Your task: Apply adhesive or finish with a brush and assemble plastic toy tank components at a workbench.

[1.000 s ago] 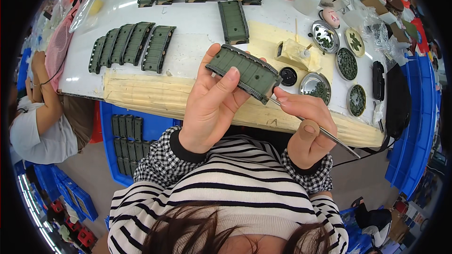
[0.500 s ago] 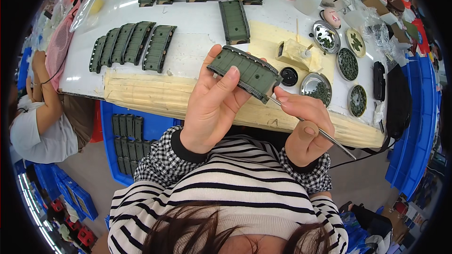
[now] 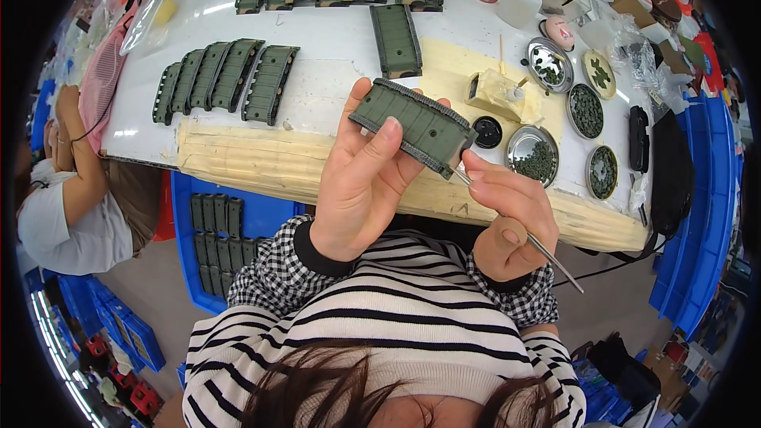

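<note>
Even, bright white light falls across the bench [image 3: 337, 36], with pale glare streaks at upper left. The hands [image 3: 349, 198] look sharp, while fisheye distortion bends shapes toward the dark edges; bright light strips [image 3: 51, 346] glow at lower left.

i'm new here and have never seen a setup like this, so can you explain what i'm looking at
There is no machine here: these are a person's own two bare hands. The view comes from a wide camera worn on the head, looking down, so straight edges bend toward the rim.

The left hand holds a curved green piece. The right hand holds a thin metal tool, its tip at the piece's near right corner; whether it touches is hard to tell.

On the white table lie more green pieces, and to the right are small dishes with green bits. A blue bin below the table holds dark pieces. Another person sits at the left.
</note>
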Motion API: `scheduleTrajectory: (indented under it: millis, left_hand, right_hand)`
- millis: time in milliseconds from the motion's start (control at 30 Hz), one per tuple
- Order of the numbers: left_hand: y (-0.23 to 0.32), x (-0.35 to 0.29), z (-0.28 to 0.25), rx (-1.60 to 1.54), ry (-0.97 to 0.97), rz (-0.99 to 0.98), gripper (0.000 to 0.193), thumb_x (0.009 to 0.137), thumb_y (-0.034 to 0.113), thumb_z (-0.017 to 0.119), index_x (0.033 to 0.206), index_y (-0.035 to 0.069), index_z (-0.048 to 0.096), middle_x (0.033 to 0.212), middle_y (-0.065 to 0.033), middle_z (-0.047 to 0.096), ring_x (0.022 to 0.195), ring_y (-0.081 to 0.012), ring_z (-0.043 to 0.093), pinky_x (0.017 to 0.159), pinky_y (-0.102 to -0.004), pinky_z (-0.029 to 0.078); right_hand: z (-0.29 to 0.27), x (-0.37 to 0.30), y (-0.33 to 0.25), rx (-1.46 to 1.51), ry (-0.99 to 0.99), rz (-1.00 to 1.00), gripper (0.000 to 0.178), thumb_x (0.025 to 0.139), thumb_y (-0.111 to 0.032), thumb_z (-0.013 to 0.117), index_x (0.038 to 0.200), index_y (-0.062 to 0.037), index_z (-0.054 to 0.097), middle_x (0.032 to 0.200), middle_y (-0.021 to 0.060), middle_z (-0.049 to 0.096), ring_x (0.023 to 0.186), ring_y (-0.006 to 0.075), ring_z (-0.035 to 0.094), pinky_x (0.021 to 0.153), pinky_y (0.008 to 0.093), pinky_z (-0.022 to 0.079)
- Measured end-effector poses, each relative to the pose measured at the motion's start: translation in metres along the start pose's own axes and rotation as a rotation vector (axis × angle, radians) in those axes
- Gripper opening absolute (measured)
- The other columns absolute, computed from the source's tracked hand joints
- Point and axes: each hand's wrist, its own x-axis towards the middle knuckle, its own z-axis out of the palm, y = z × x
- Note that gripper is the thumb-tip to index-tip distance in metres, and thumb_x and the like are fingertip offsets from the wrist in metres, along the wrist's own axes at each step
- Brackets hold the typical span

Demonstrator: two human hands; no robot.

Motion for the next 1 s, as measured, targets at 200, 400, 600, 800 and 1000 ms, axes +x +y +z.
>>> scheduleTrajectory:
  millis: [200, 400, 600, 800, 1000]
  left_hand:
    - [-0.0027, -0.0001, -0.0001, -0.023, -0.024, 0.022, 0.040, 0.101, 0.014, 0.044, 0.139, 0.018, 0.034, 0.141, -0.0148, 0.039, 0.137, -0.0337, 0.035, 0.108, -0.0439, 0.042]
    - [-0.0021, -0.0004, 0.0006, -0.013, -0.039, 0.028, 0.040, 0.101, 0.015, 0.044, 0.139, 0.018, 0.034, 0.141, -0.0149, 0.038, 0.137, -0.0335, 0.035, 0.108, -0.0439, 0.042]
    - [-0.0021, 0.0001, 0.0003, -0.034, -0.046, 0.012, 0.039, 0.101, 0.016, 0.045, 0.139, 0.018, 0.035, 0.141, -0.0146, 0.039, 0.137, -0.0338, 0.035, 0.109, -0.0439, 0.041]
    - [-0.0020, -0.0002, -0.0004, -0.032, -0.058, 0.028, 0.039, 0.100, 0.015, 0.045, 0.138, 0.018, 0.035, 0.141, -0.0149, 0.039, 0.137, -0.0335, 0.035, 0.109, -0.0437, 0.041]
    - [-0.0010, -0.0011, 0.0003, -0.027, -0.060, 0.027, 0.041, 0.100, 0.015, 0.045, 0.139, 0.019, 0.033, 0.141, -0.0143, 0.039, 0.137, -0.0327, 0.035, 0.110, -0.0437, 0.040]
  right_hand:
    - [-0.0023, 0.0004, -0.0053, -0.063, -0.066, -0.041, 0.029, 0.091, -0.016, 0.061, 0.112, 0.0031, 0.061, 0.111, 0.0210, 0.061, 0.109, 0.0379, 0.062, 0.089, 0.0394, 0.054]
    - [-0.0038, -0.0002, -0.0057, -0.066, -0.093, -0.062, 0.034, 0.090, -0.020, 0.063, 0.114, 0.0042, 0.059, 0.110, 0.0208, 0.060, 0.108, 0.0396, 0.062, 0.087, 0.0396, 0.055]
    - [-0.0046, -0.0001, -0.0061, -0.081, -0.101, -0.071, 0.037, 0.091, -0.024, 0.063, 0.114, 0.0039, 0.060, 0.109, 0.0202, 0.060, 0.108, 0.0393, 0.062, 0.085, 0.0394, 0.056]
    - [-0.0045, 0.0012, -0.0078, -0.092, -0.111, -0.060, 0.037, 0.090, -0.024, 0.064, 0.115, 0.0031, 0.060, 0.110, 0.0197, 0.060, 0.109, 0.0389, 0.062, 0.087, 0.0396, 0.056]
    - [-0.0040, 0.0008, -0.0084, -0.070, -0.104, -0.057, 0.036, 0.089, -0.023, 0.064, 0.115, 0.0030, 0.060, 0.110, 0.0198, 0.060, 0.109, 0.0389, 0.062, 0.088, 0.0399, 0.055]
